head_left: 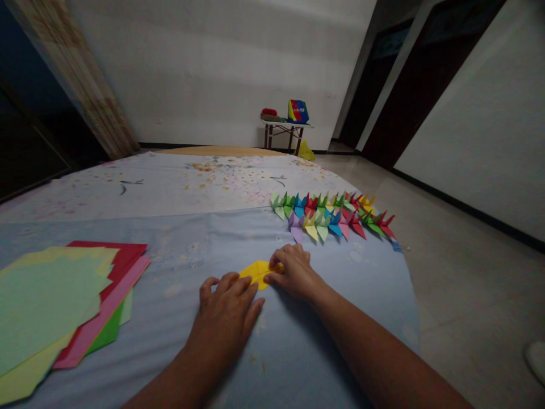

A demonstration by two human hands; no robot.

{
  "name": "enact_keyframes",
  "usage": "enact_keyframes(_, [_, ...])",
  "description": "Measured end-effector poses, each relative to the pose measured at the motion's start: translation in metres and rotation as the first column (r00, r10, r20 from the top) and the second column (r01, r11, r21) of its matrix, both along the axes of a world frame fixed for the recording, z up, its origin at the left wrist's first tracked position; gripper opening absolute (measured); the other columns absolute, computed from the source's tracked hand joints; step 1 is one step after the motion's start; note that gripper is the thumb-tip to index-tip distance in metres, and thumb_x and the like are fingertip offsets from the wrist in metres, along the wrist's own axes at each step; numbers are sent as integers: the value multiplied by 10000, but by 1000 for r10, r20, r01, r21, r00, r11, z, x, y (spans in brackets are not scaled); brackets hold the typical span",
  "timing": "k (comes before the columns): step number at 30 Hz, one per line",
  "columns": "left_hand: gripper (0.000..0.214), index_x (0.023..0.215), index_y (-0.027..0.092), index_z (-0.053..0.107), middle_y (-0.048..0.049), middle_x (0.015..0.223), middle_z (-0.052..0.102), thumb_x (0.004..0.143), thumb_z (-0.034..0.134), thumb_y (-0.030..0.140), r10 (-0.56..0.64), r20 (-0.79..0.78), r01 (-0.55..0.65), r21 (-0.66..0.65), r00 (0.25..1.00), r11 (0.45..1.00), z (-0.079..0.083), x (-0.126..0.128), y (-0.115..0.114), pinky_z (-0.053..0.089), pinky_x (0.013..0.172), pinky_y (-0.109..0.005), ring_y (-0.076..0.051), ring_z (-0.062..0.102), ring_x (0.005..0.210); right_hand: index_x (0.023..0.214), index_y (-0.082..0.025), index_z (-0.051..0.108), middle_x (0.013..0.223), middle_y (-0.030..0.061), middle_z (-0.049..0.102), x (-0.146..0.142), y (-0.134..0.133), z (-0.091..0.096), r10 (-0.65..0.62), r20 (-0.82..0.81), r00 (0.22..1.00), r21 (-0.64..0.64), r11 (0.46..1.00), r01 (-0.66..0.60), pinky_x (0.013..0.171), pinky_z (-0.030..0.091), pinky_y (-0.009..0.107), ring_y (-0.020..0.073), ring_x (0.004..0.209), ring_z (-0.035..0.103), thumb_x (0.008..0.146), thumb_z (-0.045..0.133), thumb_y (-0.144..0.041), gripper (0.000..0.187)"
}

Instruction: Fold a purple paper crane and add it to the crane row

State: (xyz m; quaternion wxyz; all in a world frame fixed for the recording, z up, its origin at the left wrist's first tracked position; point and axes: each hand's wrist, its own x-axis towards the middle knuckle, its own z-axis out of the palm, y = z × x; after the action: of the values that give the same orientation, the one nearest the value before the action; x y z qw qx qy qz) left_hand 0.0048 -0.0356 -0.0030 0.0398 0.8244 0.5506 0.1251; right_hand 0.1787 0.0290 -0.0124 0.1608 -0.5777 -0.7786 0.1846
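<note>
A small folded piece of yellow paper (256,270) lies on the blue cloth-covered table (187,267). My left hand (227,309) lies flat with fingers stretched out, its fingertips pressing the paper's left part. My right hand (292,271) is curled, thumb and fingers pinched on the paper's right edge. Just beyond the hands, two rows of several coloured folded paper cranes (334,216) sit near the table's right edge.
A fanned stack of coloured paper sheets (55,307), green, yellow, red and pink, lies at the left. A pale flowered cloth (170,182) covers the far half. The tiled floor drops off to the right. A small table with colourful items (287,122) stands by the far wall.
</note>
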Motion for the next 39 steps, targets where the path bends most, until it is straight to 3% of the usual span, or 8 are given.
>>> enact_keyframes(11, [230, 1001, 253, 663, -24, 1057, 693, 860, 483, 284, -23, 50, 21, 44, 998, 999, 0, -6, 2, 234, 907, -519, -285, 519, 1082, 854, -245, 623, 930, 28, 543, 13, 5, 2, -22, 14, 1000, -70, 997, 23, 778, 248, 335, 223, 975, 405, 691, 713, -352, 215])
enact_keyframes(18, [219, 951, 257, 677, -27, 1044, 691, 862, 478, 278, -24, 60, 22, 39, 998, 999, 2, -3, 3, 231, 914, -515, -280, 509, 1085, 902, -237, 615, 937, 24, 548, 13, 7, 0, -29, -72, 997, -67, 997, 24, 799, 260, 328, 207, 973, 412, 712, 687, -377, 246])
enact_keyframes(24, [209, 937, 267, 681, -23, 1017, 695, 855, 489, 275, -34, 73, 29, 59, 997, 998, 1, -3, 4, 228, 915, -513, -283, 507, 1085, 879, -238, 625, 927, 30, 559, 15, 6, 1, 8, 4, 1000, -55, 998, -8, 801, 270, 349, 224, 972, 418, 692, 707, -353, 235])
enact_keyframes(30, [189, 909, 271, 675, -15, 1000, 692, 847, 497, 261, -34, 90, 25, 95, 995, 995, 1, -4, 6, 222, 927, -511, -282, 498, 1105, 1096, -200, 573, 1032, 61, 585, 20, 8, -3, 117, -149, 982, 42, 993, -112, 874, 322, 342, 199, 1011, 449, 789, 610, -303, 325])
enact_keyframes(36, [183, 937, 256, 655, -37, 1075, 664, 836, 503, 276, -6, 51, 0, 122, 999, 993, -2, -7, 8, 237, 921, -514, -299, 475, 1132, 1150, -157, 565, 888, 60, 638, 13, 6, 0, 130, -137, 982, 67, 990, -122, 800, 383, 297, 169, 853, 533, 855, 514, -298, 331])
enact_keyframes(39, [223, 1006, 239, 631, -61, 1110, 647, 846, 486, 295, 14, 39, -19, 133, 999, 991, -5, -8, 9, 247, 924, -510, -289, 483, 1118, 1160, -159, 561, 789, 33, 646, 11, 2, 5, 151, -199, 968, -5, 988, -155, 676, 398, 252, 136, 713, 552, 893, 427, -295, 327])
